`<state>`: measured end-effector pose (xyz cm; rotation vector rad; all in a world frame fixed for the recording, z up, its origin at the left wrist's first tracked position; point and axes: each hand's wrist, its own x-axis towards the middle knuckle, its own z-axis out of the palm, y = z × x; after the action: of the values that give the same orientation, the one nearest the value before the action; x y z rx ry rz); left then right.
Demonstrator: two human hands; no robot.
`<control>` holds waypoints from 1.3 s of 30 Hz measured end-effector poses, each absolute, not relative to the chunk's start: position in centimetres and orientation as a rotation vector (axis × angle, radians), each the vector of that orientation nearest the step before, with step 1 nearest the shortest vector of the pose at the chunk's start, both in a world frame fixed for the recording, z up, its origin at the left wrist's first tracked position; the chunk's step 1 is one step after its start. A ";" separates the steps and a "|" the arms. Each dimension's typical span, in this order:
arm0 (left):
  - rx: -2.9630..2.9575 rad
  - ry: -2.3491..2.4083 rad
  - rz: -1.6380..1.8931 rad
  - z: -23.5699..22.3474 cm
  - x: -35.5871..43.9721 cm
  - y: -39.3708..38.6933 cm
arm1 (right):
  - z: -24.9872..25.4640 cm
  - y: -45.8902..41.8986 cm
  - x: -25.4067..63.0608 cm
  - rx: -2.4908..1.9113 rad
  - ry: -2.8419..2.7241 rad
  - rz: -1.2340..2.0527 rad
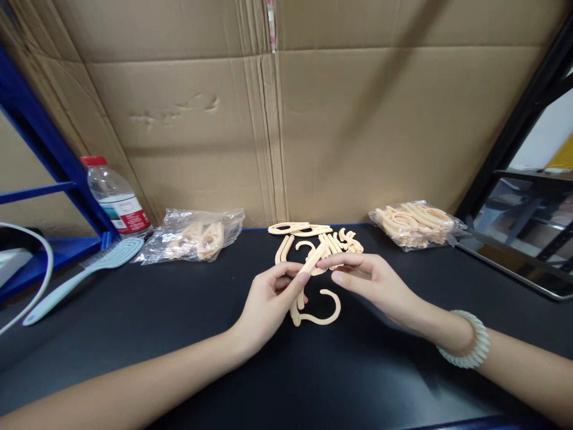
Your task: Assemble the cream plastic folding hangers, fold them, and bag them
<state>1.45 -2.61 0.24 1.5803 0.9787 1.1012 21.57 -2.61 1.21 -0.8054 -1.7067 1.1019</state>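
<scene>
My left hand is closed on a beige plastic folding hanger. Its arms are pressed together between thumb and fingers and slant up to the right, while its curved hook points down toward me. My right hand is just right of the hanger's upper end. Its forefinger reaches that end and seems to touch it, with the thumb held apart below. Behind the hands lie loose beige hanger arms, several small hooks and two flat looped hanger pieces, partly hidden by the hands.
A clear bag of beige parts lies back left, and a fuller bag back right. At left are a bottle, a pale blue hairbrush and a white cable. Cardboard walls the back of the black table.
</scene>
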 end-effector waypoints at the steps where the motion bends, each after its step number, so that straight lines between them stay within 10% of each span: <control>1: 1.595 0.991 1.116 0.3 1.5 -2.6 | 1.2 -2.6 21.6 -0.818 -1.681 1.109; 39: 3.496 0.983 0.241 0.9 0.3 -2.4 | 0.4 -3.3 20.9 -1.094 -1.773 1.730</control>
<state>0.28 -2.39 0.87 3.4956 0.9831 0.2410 20.90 -3.30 0.40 -1.0944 -1.7730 1.7303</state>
